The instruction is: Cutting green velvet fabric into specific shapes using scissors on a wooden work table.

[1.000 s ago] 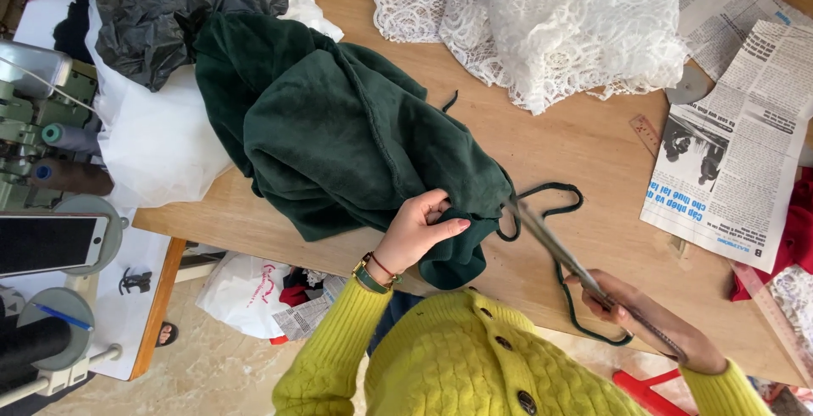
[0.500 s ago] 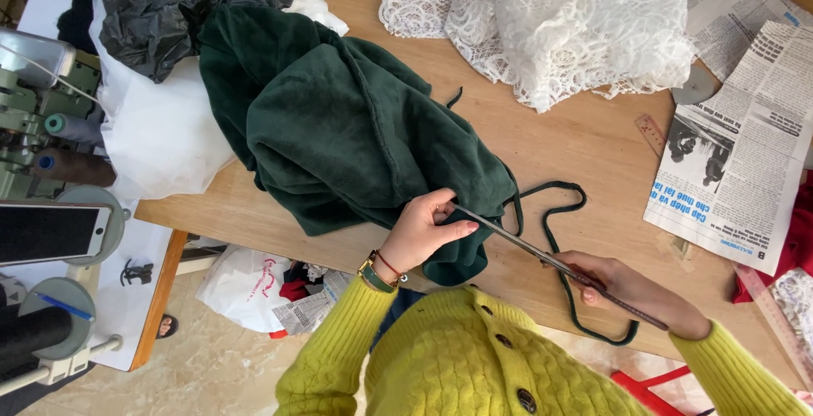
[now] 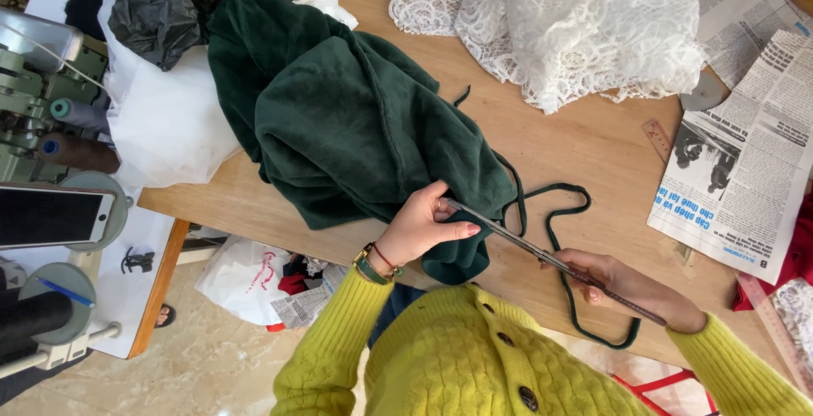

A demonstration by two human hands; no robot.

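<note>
A heap of dark green velvet cloth (image 3: 364, 128) lies on the wooden table (image 3: 593, 145). My left hand (image 3: 423, 230), with a watch on its wrist, pinches the cloth's lower edge at the table's near side. My right hand (image 3: 631, 291) grips the handles of long metal scissors (image 3: 525, 246). Their tips point left and reach the cloth right by my left fingers. A narrow cut strip of green cloth (image 3: 555, 213) loops across the table from the heap, passes under the scissors and hangs over the near edge.
White lace (image 3: 576, 18) and newspaper sheets (image 3: 737, 170) lie at the back and right, with a short ruler (image 3: 656, 138) between them. Black cloth (image 3: 186, 1) and white cloth (image 3: 169, 128) lie left. A sewing machine (image 3: 34, 102) and phone (image 3: 51, 213) stand beyond the table's left edge.
My right hand has swung the scissors left, from over the green strip to the cloth edge at my left fingers. The left hand stayed on the cloth.
</note>
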